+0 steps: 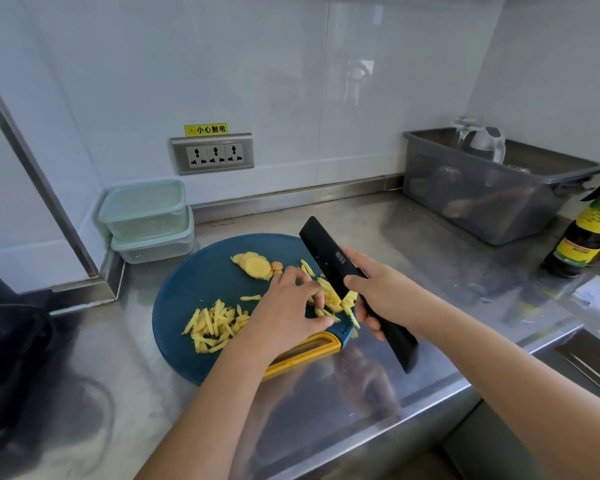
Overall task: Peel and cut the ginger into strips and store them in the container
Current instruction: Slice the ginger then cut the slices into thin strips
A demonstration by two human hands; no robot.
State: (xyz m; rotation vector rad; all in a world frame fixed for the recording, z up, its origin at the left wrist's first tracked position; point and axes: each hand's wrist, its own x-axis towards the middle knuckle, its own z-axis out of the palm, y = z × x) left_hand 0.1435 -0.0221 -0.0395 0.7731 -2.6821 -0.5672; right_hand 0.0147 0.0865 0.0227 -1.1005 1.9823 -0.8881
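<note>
A: Your right hand [378, 296] is wrapped fully round the handle of the black knife [329, 261]. You've tipped the blade up off the cutting board [194, 289], its flat face toward you. I'd say that's so the pieces clinging near the heel can be reached.

B: Agreed, and that's why your left hand [284, 306] sits right against the blade, fingers bent down onto the fresh ginger strips [333, 299] there. I can't tell from here whether you're pinching them or only raking them off.

A: Note where the rest lies. There's a loose strip pile [215, 323] at the board's near left, and the uncut ginger slices [257, 266] are fanned at the far side. Keeping done and undone apart looks deliberate.

B: The two lidded containers [142, 209] are stacked in the corner just beyond the board with their lids on. I'd judge nothing from this batch is stored yet, and you're mid-cutting with slices left to do.

A: Mind the edge while your fingers work so close to it; sweep away from the sharp side.

B: The strips look thin and damp, so expect them to stick to blade and skin
</note>
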